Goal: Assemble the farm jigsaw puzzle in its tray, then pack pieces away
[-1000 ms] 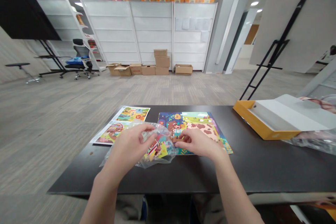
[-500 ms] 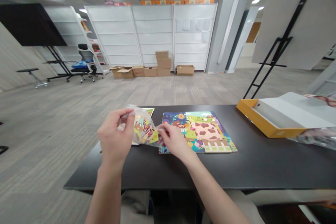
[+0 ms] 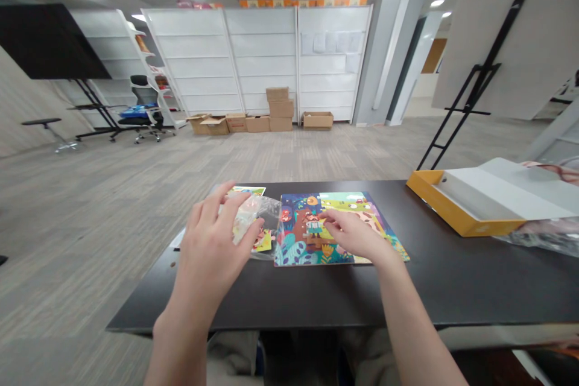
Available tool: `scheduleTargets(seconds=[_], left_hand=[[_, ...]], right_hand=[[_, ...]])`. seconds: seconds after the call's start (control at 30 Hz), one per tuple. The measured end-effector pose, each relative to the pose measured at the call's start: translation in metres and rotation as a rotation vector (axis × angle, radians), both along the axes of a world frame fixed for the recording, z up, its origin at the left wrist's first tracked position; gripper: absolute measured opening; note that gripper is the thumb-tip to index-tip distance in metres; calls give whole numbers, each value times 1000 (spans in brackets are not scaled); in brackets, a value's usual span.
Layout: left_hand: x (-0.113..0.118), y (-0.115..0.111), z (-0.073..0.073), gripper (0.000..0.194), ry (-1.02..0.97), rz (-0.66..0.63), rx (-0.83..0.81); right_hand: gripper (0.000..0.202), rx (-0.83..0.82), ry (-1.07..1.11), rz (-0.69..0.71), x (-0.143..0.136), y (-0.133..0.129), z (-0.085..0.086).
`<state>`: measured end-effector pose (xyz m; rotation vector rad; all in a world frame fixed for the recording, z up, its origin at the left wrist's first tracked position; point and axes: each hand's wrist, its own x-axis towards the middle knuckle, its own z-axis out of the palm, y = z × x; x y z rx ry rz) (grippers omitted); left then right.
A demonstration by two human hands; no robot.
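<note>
left hand (image 3: 216, 240): raised, fingers spread and curled, thumb pinching right | right hand (image 3: 353, 235): palm down, fingers bent, resting flat | both forearms bare, reaching far

Left hand (image 3: 212, 241) gripping a clear, crinkled plastic bag of colourful puzzle pieces (image 3: 256, 223), raised just above a dark rectangular table (image 3: 452, 277). Right hand (image 3: 355, 235) resting flat on a colourful cardboard farm-scene jigsaw puzzle (image 3: 312, 235) just beside the bag. Shallow yellow cardboard box with white insert (image 3: 456, 208) lying well apart at the right.

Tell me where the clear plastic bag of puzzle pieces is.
In the head view, the clear plastic bag lies left of centre on the dark table, under the left hand, beside the puzzle board.
</note>
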<state>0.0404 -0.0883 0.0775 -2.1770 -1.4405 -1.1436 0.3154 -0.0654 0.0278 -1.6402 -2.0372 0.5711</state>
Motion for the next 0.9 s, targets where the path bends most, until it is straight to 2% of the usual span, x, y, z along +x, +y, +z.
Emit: scheduleTargets(seconds=[0.07,0.13,0.17,0.27,0.37,0.5,0.67,0.9], left_hand=[[22,0,-5,24,-87,-172,-31],[44,6,-20,17,-60,-357,-235],[54,11,-31,16,-15,-406,-329],[75,28,-60,18,111,-421,-479],[81,40,-75,28,137,-444,-535],[81,44,-77,41,179,-453,-573],[83,40,-77,30,292,-384,-546],[82,37,-85,29,295,-460,-448]], right_hand=[[27,-24,-80,-74,15,1,-3],[26,-41,-154,-89,21,1,-6],[26,-46,-184,-77,22,1,-8],[32,-49,-236,-25,17,-1,-11],[39,-36,-248,15,13,-3,-14],[45,-44,-247,25,15,-2,-19],[48,-53,-236,-2,17,-2,-19],[47,-81,-230,-23,15,-5,-11]])
